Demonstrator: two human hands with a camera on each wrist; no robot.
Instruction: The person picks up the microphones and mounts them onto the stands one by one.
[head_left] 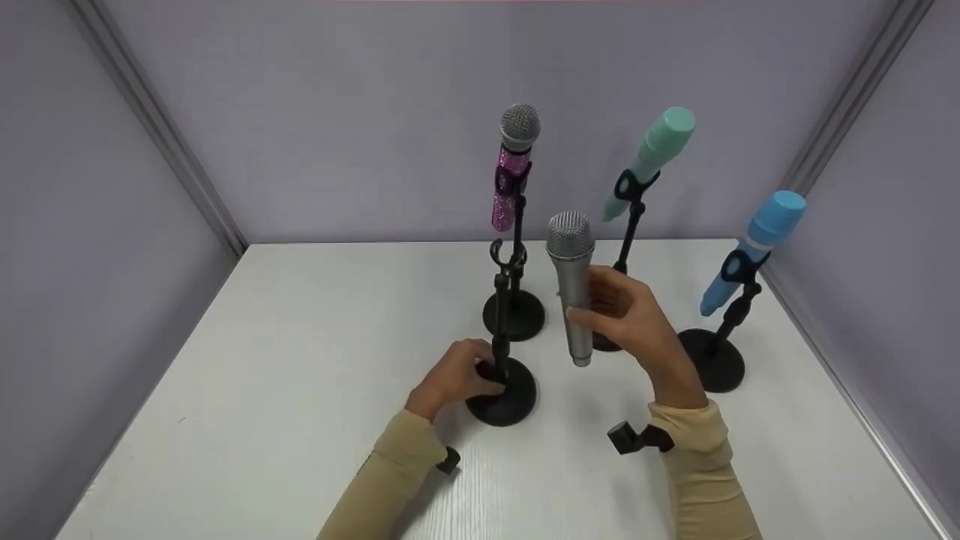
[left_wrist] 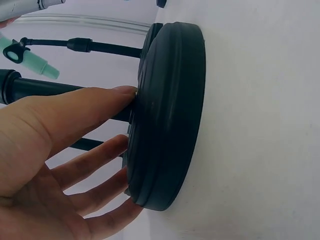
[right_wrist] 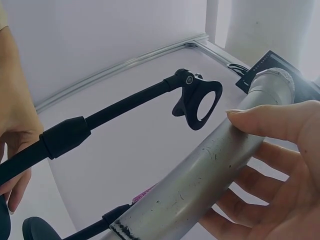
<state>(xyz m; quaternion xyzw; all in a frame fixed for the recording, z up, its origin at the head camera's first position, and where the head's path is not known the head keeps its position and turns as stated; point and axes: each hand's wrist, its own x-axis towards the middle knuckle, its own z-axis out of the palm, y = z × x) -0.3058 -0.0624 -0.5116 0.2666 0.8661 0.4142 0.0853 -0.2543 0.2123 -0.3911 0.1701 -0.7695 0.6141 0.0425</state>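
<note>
My right hand holds a silver microphone by its handle, thumb on one side and fingers on the other. Its mesh head points up, and scuffs mark the handle in the right wrist view. With my left hand I grip the round black base of a microphone stand, thumb on its top and fingers at its edge. The stand's clip holds nothing and lies to the left of the silver microphone, apart from it. The base rests on the white table.
Behind stands a pink glitter microphone in its own stand. A mint-green microphone and a blue one sit tilted in stands to the right. Pale panels border the white table at the back and sides.
</note>
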